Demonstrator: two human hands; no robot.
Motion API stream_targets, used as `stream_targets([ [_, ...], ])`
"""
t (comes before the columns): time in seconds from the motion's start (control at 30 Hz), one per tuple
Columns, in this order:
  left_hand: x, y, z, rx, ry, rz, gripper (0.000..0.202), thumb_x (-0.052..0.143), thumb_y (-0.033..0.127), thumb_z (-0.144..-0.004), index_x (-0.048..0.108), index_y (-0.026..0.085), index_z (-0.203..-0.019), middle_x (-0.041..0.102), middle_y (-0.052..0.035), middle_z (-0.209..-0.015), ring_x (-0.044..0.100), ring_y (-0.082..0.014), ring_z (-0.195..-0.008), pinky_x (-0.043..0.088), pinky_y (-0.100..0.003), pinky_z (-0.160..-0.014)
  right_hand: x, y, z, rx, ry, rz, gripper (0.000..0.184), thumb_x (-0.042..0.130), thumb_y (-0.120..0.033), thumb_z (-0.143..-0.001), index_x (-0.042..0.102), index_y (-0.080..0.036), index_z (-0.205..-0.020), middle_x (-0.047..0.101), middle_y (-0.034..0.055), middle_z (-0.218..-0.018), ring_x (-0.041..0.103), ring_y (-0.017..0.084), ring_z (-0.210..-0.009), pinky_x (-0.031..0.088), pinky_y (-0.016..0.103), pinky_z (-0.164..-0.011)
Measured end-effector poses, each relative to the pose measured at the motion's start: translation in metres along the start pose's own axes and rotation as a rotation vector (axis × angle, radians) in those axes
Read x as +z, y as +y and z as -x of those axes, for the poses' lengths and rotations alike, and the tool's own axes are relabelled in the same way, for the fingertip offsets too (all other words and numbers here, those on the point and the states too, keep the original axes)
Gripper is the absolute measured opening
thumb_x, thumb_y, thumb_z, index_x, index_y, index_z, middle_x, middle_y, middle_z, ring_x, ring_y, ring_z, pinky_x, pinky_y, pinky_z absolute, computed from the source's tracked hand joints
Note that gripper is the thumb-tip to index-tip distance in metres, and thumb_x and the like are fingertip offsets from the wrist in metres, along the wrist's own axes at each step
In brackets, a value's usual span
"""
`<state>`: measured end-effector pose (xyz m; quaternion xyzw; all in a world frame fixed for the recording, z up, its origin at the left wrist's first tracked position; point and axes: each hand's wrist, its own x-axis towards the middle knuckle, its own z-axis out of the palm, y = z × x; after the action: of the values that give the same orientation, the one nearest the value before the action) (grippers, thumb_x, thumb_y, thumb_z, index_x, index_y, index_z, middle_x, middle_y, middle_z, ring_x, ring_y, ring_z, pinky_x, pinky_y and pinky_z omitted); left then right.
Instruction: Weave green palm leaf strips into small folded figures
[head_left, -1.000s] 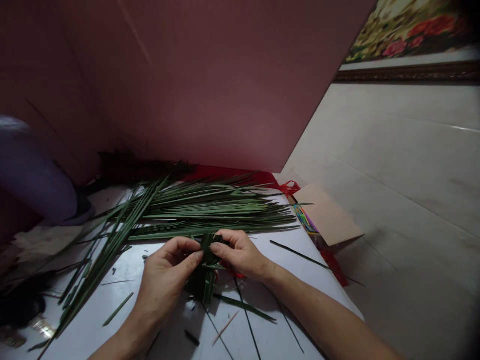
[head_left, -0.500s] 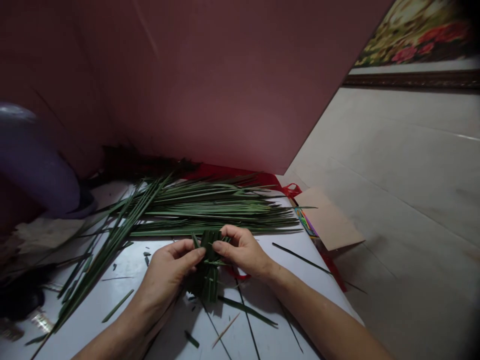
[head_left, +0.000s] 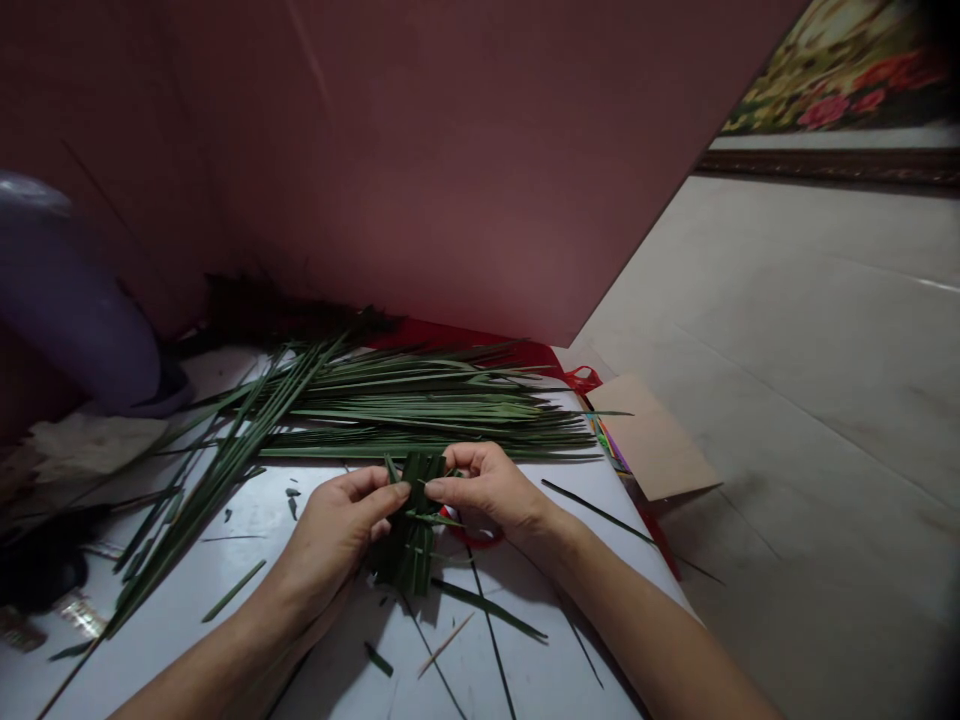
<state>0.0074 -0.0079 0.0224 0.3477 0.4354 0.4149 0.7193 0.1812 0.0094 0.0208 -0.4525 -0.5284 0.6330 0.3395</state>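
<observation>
A small bundle of folded green leaf strips (head_left: pixel 412 545) stands upright just above a white table (head_left: pixel 225 560). My left hand (head_left: pixel 334 535) pinches its upper left edge with thumb and forefinger. My right hand (head_left: pixel 487 490) pinches its upper right edge, fingers curled round the strip tops. Both hands are closed on the bundle, and the strip ends hang down below them. A red band (head_left: pixel 480 540) shows under my right hand.
A long pile of green palm leaves (head_left: pixel 405 410) lies across the table behind the hands. Loose strips and a thin wooden stick (head_left: pixel 445 645) are scattered near the front. A brown cardboard piece (head_left: pixel 652 435) lies at the right edge. A purple rounded object (head_left: pixel 75 300) stands at left.
The leaf bundle has been opened out a little and held slightly higher. Both hands shifted up and to the right while keeping their pinch on it.
</observation>
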Motion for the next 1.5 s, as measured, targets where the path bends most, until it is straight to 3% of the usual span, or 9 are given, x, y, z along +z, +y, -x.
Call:
stream_targets([
  [0.23, -0.001, 0.000, -0.002, 0.010, 0.008, -0.028, 0.016, 0.068, 0.029, -0.067, 0.059, 0.016, -0.068, 0.058, 0.0036, -0.060, 0.050, -0.0086, -0.048, 0.039, -0.019, -0.046, 0.000, -0.004, 0.005, 0.052, -0.042, -0.075, 0.025, 0.070, -0.033, -0.067, 0.055, -0.015, -0.076, 0.043, -0.0090, -0.044, 0.028, 0.003, -0.032, 0.019, 0.015, -0.031],
  [0.47, 0.003, 0.004, 0.002, 0.020, 0.011, -0.005, 0.015, 0.070, 0.028, -0.063, 0.062, 0.016, -0.066, 0.049, 0.0057, -0.047, 0.053, -0.0122, -0.050, 0.040, -0.021, -0.047, 0.002, -0.011, 0.006, 0.073, -0.047, -0.060, 0.024, 0.069, -0.033, -0.068, 0.051, -0.017, -0.070, 0.037, -0.0113, -0.039, 0.025, 0.002, -0.029, 0.015, 0.016, -0.030],
  [0.87, 0.003, 0.006, 0.002, 0.016, 0.006, -0.039, 0.017, 0.072, 0.029, -0.060, 0.063, 0.016, -0.063, 0.058, 0.0024, -0.054, 0.052, -0.0113, -0.047, 0.040, -0.022, -0.046, 0.001, -0.008, 0.005, 0.067, 0.000, 0.019, 0.023, 0.068, -0.032, -0.067, 0.051, -0.017, -0.066, 0.038, -0.0102, -0.040, 0.029, 0.004, -0.030, 0.018, 0.017, -0.030],
  [1.07, 0.000, 0.004, 0.000, 0.005, -0.026, -0.047, 0.018, 0.072, 0.029, -0.060, 0.060, 0.016, -0.059, 0.055, 0.0027, -0.051, 0.056, -0.0141, -0.051, 0.041, -0.023, -0.047, 0.002, -0.014, 0.004, 0.067, -0.011, 0.004, 0.029, 0.072, -0.034, -0.062, 0.050, -0.015, -0.063, 0.042, -0.0096, -0.041, 0.031, 0.003, -0.031, 0.019, 0.017, -0.034],
  [1.3, 0.000, 0.004, -0.001, 0.024, -0.013, -0.099, 0.020, 0.071, 0.033, -0.061, 0.065, 0.015, -0.068, 0.063, -0.0010, -0.061, 0.057, -0.0146, -0.053, 0.042, -0.024, -0.049, 0.003, -0.012, 0.005, 0.056, -0.005, 0.020, 0.025, 0.069, -0.030, -0.066, 0.050, -0.016, -0.063, 0.041, -0.0099, -0.040, 0.030, 0.002, -0.031, 0.018, 0.018, -0.036],
  [1.5, -0.003, 0.002, -0.003, 0.007, -0.043, -0.114, 0.020, 0.069, 0.034, -0.064, 0.064, 0.015, -0.067, 0.061, 0.0005, -0.057, 0.053, -0.0127, -0.050, 0.040, -0.023, -0.048, 0.002, -0.013, 0.005, 0.040, -0.021, 0.016, 0.031, 0.072, -0.035, -0.062, 0.048, -0.015, -0.062, 0.041, -0.0094, -0.043, 0.028, 0.002, -0.033, 0.017, 0.018, -0.037],
])
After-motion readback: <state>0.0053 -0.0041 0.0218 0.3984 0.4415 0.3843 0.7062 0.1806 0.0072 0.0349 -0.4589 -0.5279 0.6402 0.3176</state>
